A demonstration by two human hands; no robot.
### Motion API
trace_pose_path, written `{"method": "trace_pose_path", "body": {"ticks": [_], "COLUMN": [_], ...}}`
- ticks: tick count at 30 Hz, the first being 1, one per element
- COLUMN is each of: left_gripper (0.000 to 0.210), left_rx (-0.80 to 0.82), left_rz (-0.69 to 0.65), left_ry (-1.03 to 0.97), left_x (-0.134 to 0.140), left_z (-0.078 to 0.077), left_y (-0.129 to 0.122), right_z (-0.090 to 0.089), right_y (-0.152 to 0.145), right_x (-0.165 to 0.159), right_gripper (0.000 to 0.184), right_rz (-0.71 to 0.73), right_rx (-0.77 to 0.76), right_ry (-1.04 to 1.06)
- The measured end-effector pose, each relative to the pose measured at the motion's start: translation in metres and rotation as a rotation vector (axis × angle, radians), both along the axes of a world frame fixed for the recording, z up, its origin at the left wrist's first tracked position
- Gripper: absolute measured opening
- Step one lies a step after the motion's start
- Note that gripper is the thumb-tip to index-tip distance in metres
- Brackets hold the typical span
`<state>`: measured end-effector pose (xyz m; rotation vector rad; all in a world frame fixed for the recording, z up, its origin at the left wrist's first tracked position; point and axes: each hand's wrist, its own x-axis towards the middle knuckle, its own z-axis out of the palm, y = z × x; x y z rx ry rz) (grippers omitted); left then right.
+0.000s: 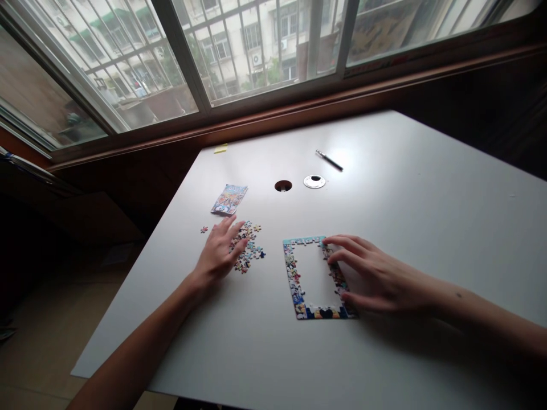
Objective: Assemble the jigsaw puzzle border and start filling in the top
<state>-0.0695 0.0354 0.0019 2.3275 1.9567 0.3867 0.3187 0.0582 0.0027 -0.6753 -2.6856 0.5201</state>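
Observation:
A jigsaw puzzle border (pixel 294 279) lies flat on the white table (pixel 239 347), a joined rectangle of pieces around a bare middle. My right hand (pixel 376 273) rests over its right side with the fingers spread, fingertips touching the edge pieces and hiding some of them. To the left, a pile of loose puzzle pieces (pixel 252 250) is spread out. My left hand (pixel 220 250) lies at the pile's left side, fingers stretched and apart; it covers part of the pile. One single puzzle piece (pixel 204 229) sits left of that hand.
A small printed packet (pixel 229 199) lies behind the pile. Farther back are a round cable hole (pixel 282 186), a silver ring cover (pixel 314 181), a pen (pixel 329 160) and a yellow sticky note (pixel 221 148). A barred window (pixel 256 45) stands beyond the table.

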Motion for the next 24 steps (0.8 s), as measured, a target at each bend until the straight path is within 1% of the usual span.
{"method": "trace_pose_path", "body": {"ticks": [2,3,4,7,9,11,13,14,15,16,17,19,21,22,24], "left_gripper": [0.07,0.075,0.079,0.08,0.074,0.06,0.044,0.043,0.047,0.051,0.051,0.041,0.032,0.031,0.034], "left_rx": [0.002,-0.033,-0.076,-0.129,-0.097,-0.015,0.111,0.14,0.157,0.165,0.168,0.181,0.225,0.258,0.332], "left_rz": [0.187,0.241,0.258,0.193,0.13,0.073,0.027,0.019,0.012,-0.018,-0.044,-0.046,-0.029,-0.024,-0.051], "left_ry": [0.054,0.079,0.097,0.125,0.115,0.106,0.142,0.154,0.159,0.168,0.171,0.162,0.144,0.133,0.105], "left_x": [-0.011,-0.015,-0.017,-0.014,-0.011,-0.011,-0.018,-0.024,-0.031,-0.038,-0.044,-0.05,-0.043,-0.034,-0.003], "left_z": [-0.003,-0.005,-0.006,-0.008,-0.004,0.005,0.015,0.019,0.021,0.023,0.023,0.021,0.019,0.019,0.021], "left_y": [0.0,-0.002,-0.004,-0.014,-0.016,-0.007,0.013,0.026,0.041,0.055,0.069,0.088,0.095,0.092,0.077], "right_z": [-0.001,-0.001,-0.002,-0.003,-0.003,-0.003,-0.003,-0.004,-0.004,-0.005,-0.005,-0.007,-0.009,-0.01,-0.01], "right_y": [0.0,0.0,0.0,0.0,0.001,0.001,0.002,0.002,0.002,0.003,0.003,0.003,0.004,0.004,0.005], "right_x": [0.0,-0.001,-0.001,-0.001,-0.001,-0.001,-0.001,-0.001,0.0,0.0,0.0,0.0,-0.001,-0.001,-0.003], "right_gripper": [0.041,0.041,0.041,0.041,0.041,0.042,0.041,0.041,0.04,0.039,0.039,0.038,0.034,0.03,0.022], "right_rz": [-0.006,-0.008,-0.009,-0.01,-0.013,-0.015,-0.017,-0.018,-0.021,-0.024,-0.027,-0.03,-0.045,-0.068,-0.159], "right_rx": [0.003,0.006,0.008,0.001,-0.009,-0.009,-0.003,0.0,0.003,0.004,0.002,-0.007,-0.019,-0.028,-0.089], "right_ry": [0.006,0.009,0.014,0.039,0.05,0.051,0.048,0.045,0.045,0.046,0.046,0.051,0.076,0.104,0.189]}}
